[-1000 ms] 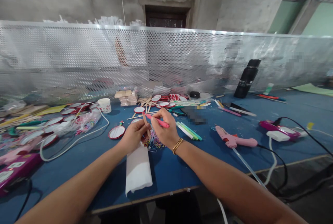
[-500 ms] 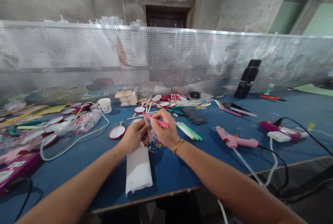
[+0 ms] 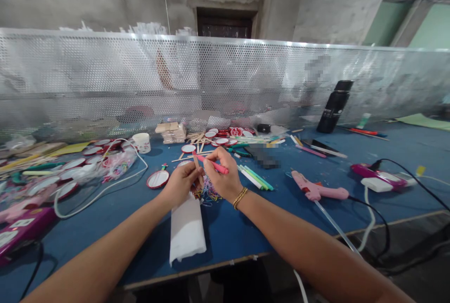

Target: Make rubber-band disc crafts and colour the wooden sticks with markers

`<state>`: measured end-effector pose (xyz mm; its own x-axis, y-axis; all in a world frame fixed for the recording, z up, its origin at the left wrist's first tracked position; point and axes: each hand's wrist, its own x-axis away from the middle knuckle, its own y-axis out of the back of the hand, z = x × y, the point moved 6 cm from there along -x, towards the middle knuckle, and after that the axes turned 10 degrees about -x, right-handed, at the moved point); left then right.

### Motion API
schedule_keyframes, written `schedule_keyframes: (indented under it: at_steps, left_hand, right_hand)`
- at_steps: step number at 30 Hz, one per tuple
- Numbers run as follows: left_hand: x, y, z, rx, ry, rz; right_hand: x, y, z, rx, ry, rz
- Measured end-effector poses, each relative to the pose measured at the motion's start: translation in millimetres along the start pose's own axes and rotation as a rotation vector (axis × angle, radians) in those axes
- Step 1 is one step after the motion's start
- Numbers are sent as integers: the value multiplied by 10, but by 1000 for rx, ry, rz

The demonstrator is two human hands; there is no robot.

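My left hand (image 3: pixel 184 182) is closed on a thin wooden craft stick (image 3: pixel 196 159), which it holds upright. In my right hand (image 3: pixel 224 175) is a pink marker pen (image 3: pixel 218 167), its tip at the upper end of the stick. Below my left hand a folded white paper (image 3: pixel 188 232) lies on the table. Behind both hands is a pile of coloured loops (image 3: pixel 210 190), partly hidden. To the right of my right hand lie several green and white markers (image 3: pixel 256 177). A round red-rimmed white disc (image 3: pixel 158 179) rests left of my left hand.
On the blue table (image 3: pixel 242 242), a pink glue gun (image 3: pixel 318 189) and a purple power strip (image 3: pixel 381 176) with cables lie at right. A black bottle (image 3: pixel 335 107) stands near the perforated metal screen (image 3: pixel 232 78). A paper cup (image 3: pixel 142 143) and wooden sticks (image 3: pixel 199 143) are further back.
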<state>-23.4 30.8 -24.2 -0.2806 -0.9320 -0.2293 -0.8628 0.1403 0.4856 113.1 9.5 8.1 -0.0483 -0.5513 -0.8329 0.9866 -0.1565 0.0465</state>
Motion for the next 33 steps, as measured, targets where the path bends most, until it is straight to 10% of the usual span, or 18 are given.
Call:
schedule_keyframes:
  at_steps: [33]
  left_hand:
    - [-3, 15, 2, -12, 3, -9]
  right_hand:
    - [-13, 10, 9, 19, 11, -25]
